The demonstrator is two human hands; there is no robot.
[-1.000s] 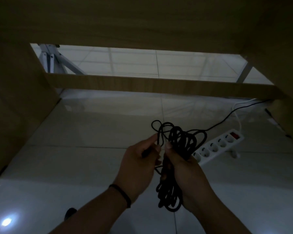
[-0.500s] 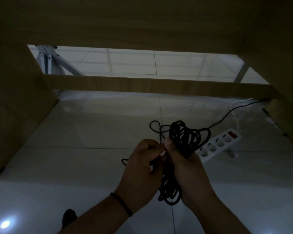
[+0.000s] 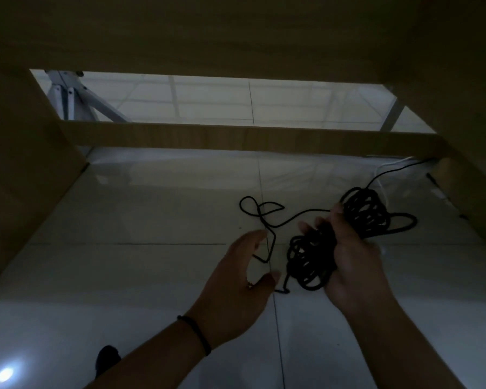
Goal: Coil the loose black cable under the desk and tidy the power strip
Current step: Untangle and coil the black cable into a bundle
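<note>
My right hand [image 3: 354, 262] grips the black cable coil [image 3: 312, 256], a thick messy bundle held just above the tiled floor under the desk. One loose black strand [image 3: 253, 206] loops out to the left of the bundle and runs down between the spread fingers and thumb of my left hand [image 3: 242, 276], which holds nothing. Another black strand [image 3: 390, 172] leads from the top of the coil to the back right corner, beside a thin white cord [image 3: 382, 175]. The power strip is hidden behind my right hand and the coil.
A wooden cross rail [image 3: 236, 136] spans the back. Desk side panels stand at left [image 3: 17, 178] and right [image 3: 474, 197], with the desktop's underside overhead. White metal legs [image 3: 68, 99] show beyond the rail. A small dark object [image 3: 107, 357] lies on the floor by my left forearm.
My hands have parted. The left hand let go of the cable and opened, while the right hand carried the coil to the right, covering the power strip.
</note>
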